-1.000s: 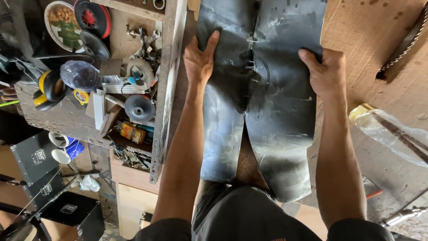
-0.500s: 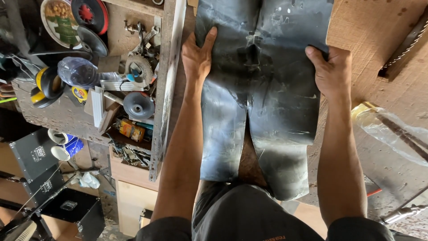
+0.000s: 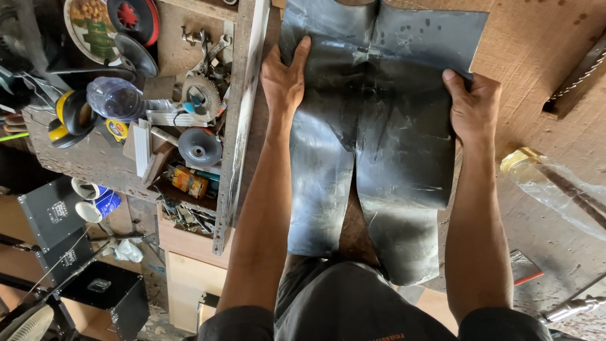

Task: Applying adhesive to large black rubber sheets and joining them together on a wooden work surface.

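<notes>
Black rubber sheet (image 3: 379, 126) lies flat on the wooden surface (image 3: 536, 57); our left hand (image 3: 284, 79) presses spread on it, right hand (image 3: 473, 107) pinches its edge. Sheet laid out, two strips overhang uncut.

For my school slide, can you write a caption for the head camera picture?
Two hands, left hand flat and right hand gripping the edge, spread a black rubber sheet on a wooden workbench.
</notes>
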